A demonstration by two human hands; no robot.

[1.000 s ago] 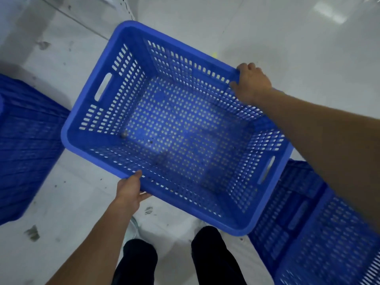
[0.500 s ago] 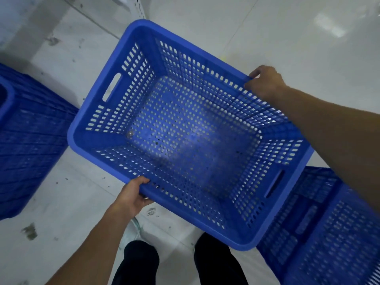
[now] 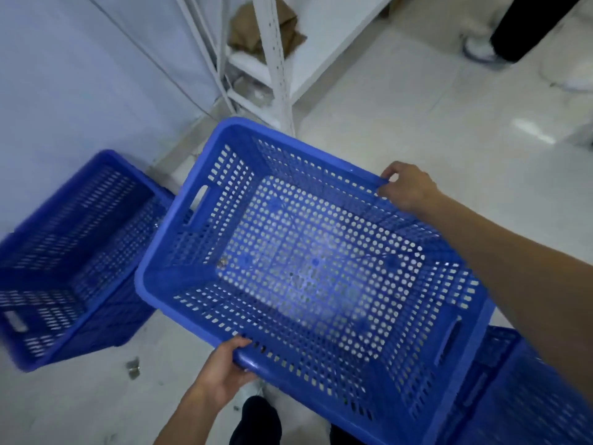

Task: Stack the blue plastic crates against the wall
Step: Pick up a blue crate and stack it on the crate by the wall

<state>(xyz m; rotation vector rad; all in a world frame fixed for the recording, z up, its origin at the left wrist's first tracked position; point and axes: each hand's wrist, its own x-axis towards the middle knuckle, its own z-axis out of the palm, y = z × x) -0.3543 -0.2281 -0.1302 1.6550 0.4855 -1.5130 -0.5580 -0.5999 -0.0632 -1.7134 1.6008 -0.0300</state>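
Note:
I hold an empty blue perforated crate (image 3: 321,268) in the air in front of me, its open top toward the camera. My left hand (image 3: 224,370) grips its near long rim. My right hand (image 3: 407,184) grips the far long rim. A stack of blue crates (image 3: 67,258) stands on the floor at the left, beside the white wall (image 3: 80,91), open side up. Another blue crate (image 3: 526,396) sits low at the right, partly hidden behind the held crate and my right arm.
A white metal shelving unit (image 3: 276,59) stands at the wall ahead, with brown paper on a low shelf. Another person's dark trouser leg and white shoe (image 3: 481,46) show at the top right. My own legs (image 3: 256,422) are below the crate. The floor is pale tile with small debris.
The view has swung up and left: the wall, shelving and left stack's open top have come into sight. The held crate sits lower and further right in view, both hands still on its rims.

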